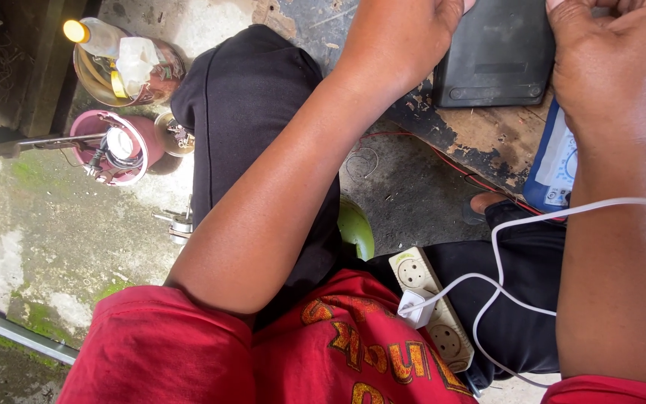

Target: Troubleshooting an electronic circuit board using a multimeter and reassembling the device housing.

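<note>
A flat black device (pixel 496 56) lies on a worn wooden board (pixel 487 135) at the top of the view. My left hand (pixel 401 34) closes over its upper left corner. My right hand (pixel 611 56) curls over its upper right edge. The fingertips of both hands are cut off by the top of the frame. A white cable (pixel 532 217) crosses my right forearm and runs down to a white adapter (pixel 415 308). The adapter is plugged into a cream power strip (pixel 443 333) resting on my lap.
A blue-and-white container (pixel 558 161) stands beside the board by my right wrist. A thin red wire (pixel 443 153) trails over the concrete floor. At the left are a pink canister (pixel 99 131), a clear jar (pixel 162 78) and a yellow-capped bottle (pixel 91 34). A green object (pixel 358 228) shows behind my knee.
</note>
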